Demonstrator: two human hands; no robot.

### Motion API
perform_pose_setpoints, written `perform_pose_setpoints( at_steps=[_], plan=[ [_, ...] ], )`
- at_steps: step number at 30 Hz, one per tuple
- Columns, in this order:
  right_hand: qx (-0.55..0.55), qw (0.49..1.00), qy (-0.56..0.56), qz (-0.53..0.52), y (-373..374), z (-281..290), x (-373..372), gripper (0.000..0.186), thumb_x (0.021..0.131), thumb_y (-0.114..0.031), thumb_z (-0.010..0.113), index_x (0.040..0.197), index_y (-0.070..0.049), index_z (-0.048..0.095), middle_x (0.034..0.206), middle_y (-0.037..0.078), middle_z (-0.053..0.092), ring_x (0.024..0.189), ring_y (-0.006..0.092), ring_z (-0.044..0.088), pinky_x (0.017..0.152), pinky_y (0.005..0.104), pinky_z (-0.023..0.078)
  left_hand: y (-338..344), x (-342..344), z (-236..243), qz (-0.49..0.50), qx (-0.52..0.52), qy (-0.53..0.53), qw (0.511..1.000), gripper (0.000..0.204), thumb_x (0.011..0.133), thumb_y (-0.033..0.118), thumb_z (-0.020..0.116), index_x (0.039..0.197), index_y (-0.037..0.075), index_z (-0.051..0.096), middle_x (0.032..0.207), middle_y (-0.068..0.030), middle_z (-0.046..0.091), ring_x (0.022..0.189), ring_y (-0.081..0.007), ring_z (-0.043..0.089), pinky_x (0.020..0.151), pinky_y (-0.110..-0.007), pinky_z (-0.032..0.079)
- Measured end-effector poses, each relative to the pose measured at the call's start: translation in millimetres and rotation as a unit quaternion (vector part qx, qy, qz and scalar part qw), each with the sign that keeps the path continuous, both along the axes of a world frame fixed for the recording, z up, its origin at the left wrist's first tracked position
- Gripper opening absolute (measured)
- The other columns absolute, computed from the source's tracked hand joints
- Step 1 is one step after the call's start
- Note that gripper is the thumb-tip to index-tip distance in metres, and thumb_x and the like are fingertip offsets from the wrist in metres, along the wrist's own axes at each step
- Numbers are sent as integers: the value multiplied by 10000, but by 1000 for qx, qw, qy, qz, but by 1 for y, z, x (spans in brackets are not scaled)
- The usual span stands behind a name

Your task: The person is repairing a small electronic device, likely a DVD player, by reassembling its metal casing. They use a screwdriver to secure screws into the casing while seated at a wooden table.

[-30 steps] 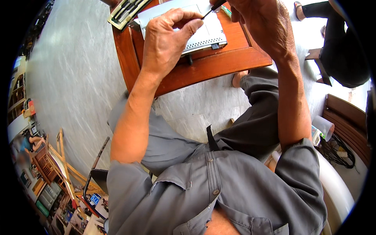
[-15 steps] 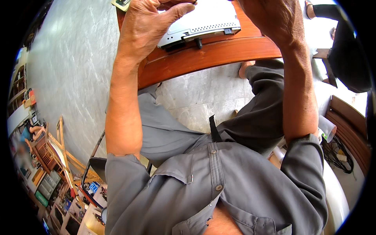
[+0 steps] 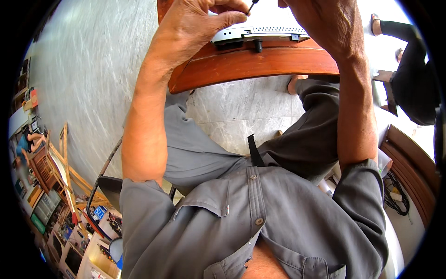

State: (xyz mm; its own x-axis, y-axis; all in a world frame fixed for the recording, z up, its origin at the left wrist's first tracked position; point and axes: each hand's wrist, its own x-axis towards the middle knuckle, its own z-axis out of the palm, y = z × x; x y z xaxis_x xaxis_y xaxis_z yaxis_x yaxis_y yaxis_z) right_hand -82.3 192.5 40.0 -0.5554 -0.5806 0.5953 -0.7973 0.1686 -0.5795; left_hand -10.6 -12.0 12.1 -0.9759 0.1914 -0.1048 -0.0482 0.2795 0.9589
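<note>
Metal box (image 3: pixel 274 24): lying at twelve o'clock, running near edge nine-to-three between left hand (image 3: pixel 195 29), pinching dark shaft (image 3: pixel 253 6), and right hand (image 3: pixel 327 24), grip cut off, can't tell.

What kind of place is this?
Perhaps some kind of workshop: a metal box lies on a wooden table, a black cable is coiled at right, and small parts clutter the lower left.

White-lettered blue sign (image 3: pixel 100 212) at left
</note>
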Motion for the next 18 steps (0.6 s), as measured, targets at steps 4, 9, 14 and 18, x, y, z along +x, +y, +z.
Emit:
perform_pose_setpoints(
  at_steps=[4, 9, 14, 18],
  plan=[
    [37, 999, 33, -8, 2, -3, 2, 239, 1034, -261, 644, 978, -29, 642, 781, 84, 655, 639, 176, 600, 594, 333, 472, 3, 3, -4, -19, -7, 29, 999, 69, 915, 6, 725, 968, -36, 737, 844, -33, 699, 772, -95, 624, 700, -254, 505],
    [96, 992, 71, -39, 2, -2, 5, 212, 1016, -257, 656, 955, -55, 648, 791, 74, 650, 666, 221, 602, 775, 376, 471, 5, 3, -4, -29, -54, 48, 997, 74, 897, 2, 737, 963, -29, 727, 848, -46, 692, 799, -110, 622, 722, -278, 500],
    [108, 990, 83, -29, 2, 9, 15, 165, 986, -235, 674, 922, -84, 651, 810, 69, 644, 709, 254, 633, 877, 407, 439, 5, 2, -15, -54, -12, 117, 992, 73, 887, 3, 751, 939, -30, 712, 845, -38, 671, 802, -131, 608, 725, -300, 484],
    [102, 991, 80, -20, 0, -3, 12, 162, 969, -189, 686, 906, -53, 625, 809, 91, 641, 708, 255, 647, 741, 386, 487, 0, 1, -38, -46, -34, 146, 988, 81, 901, 32, 743, 974, -3, 733, 868, -28, 700, 796, -127, 631, 737, -292, 501]
  ],
)
